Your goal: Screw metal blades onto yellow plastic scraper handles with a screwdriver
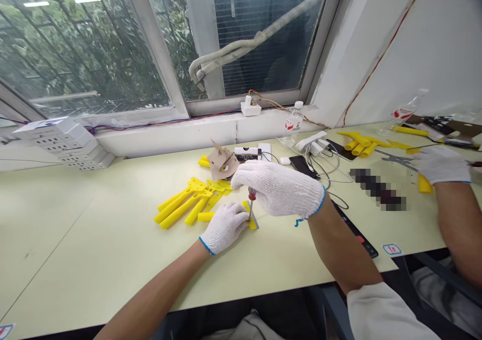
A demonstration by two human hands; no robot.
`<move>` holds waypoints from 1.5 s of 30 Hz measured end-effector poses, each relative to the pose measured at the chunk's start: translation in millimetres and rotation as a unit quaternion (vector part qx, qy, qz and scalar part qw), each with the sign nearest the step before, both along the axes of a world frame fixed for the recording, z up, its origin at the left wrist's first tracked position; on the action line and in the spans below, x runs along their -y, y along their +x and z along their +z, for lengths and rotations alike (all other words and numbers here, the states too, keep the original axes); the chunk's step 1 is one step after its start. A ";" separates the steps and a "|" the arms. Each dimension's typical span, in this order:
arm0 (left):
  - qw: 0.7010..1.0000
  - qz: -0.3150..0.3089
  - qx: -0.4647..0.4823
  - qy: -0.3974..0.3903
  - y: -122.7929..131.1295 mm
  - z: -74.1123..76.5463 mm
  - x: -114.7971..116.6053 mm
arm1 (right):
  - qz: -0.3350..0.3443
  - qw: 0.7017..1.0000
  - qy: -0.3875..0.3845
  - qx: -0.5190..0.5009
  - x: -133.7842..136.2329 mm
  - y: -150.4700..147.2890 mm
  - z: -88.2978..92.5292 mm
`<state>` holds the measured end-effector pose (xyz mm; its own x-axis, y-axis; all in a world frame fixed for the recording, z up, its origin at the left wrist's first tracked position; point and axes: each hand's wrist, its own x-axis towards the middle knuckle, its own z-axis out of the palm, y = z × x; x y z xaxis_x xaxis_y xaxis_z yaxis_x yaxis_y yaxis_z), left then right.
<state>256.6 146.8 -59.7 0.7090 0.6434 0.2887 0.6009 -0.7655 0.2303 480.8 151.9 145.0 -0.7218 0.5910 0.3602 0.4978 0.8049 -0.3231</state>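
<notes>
My right hand (280, 187), in a white knit glove, is closed round the handle of a screwdriver (252, 195). The screwdriver stands nearly upright, and its tip meets the head of a yellow scraper (205, 217). A grey metal blade edge shows along that head. My left hand (226, 227), gloved as well, presses the scraper on the table, its fingers closed over the middle of it. Just beyond lies a pile of yellow scraper handles (184, 204). A torn brown cardboard box (223, 165) sits behind the pile.
The pale table (113, 249) runs beneath a window. Along the back are a water bottle (292, 125), a power strip (312, 140), cables and phones. On the right, a co-worker's gloved hand (442, 164) is near more yellow handles (363, 144). White boxes (71, 141) are stacked at left.
</notes>
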 end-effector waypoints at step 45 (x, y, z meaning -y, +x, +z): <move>0.998 -0.054 -0.017 -0.023 -17.6 11.1 -10.9 | -0.057 0.998 0.022 0.017 -0.7 20.0 18.0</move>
<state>239.0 157.7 -48.6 0.7839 0.5743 0.2360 0.5229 -0.8156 0.2477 500.8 152.6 163.1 -0.6634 0.6539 0.3637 0.5971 0.7556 -0.2693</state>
